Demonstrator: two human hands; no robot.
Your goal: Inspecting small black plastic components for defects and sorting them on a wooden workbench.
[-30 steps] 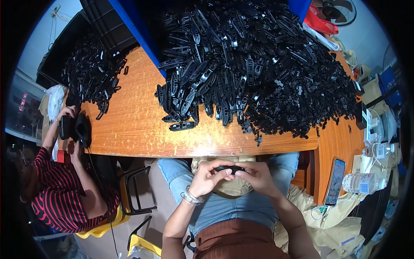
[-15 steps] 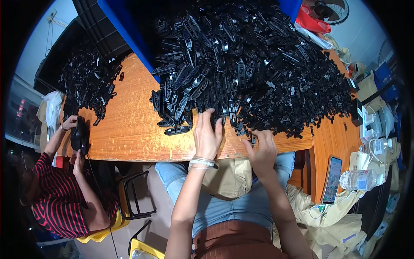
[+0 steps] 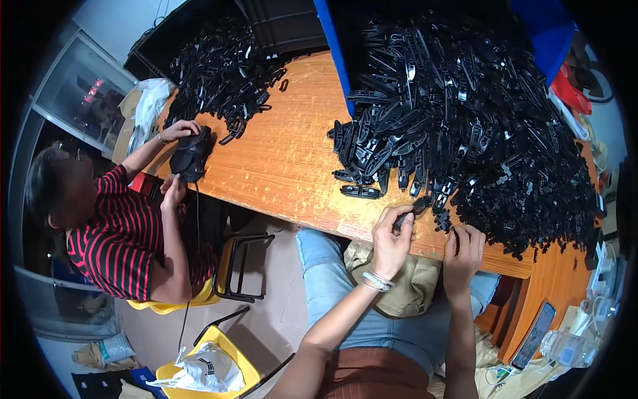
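Observation:
My left hand (image 3: pixel 391 241) is closed around a long black plastic part (image 3: pixel 417 206), its tip pointing toward the heap. Just to the right, my right hand (image 3: pixel 464 255) has its fingers curled together at the near edge of the small black clips (image 3: pixel 525 206); whatever may be between its fingertips is hidden. Beyond both hands lies a large heap of long oval black plastic parts (image 3: pixel 425 106), spilling from a blue bin (image 3: pixel 332 56) onto the wooden table (image 3: pixel 286 159).
At the left a co-worker in a striped shirt (image 3: pixel 126 233) handles a black corded device (image 3: pixel 191 156). Another pile of black parts (image 3: pixel 219 66) lies past them. A phone (image 3: pixel 533 334) and a plastic bottle (image 3: pixel 565 347) are at the right. A yellow stool (image 3: pixel 249 366) carries a white bag.
The view has swung left, so the table and heap appear farther right. My left hand has drawn back from the heap with a long black part. My right hand's fingers are more curled.

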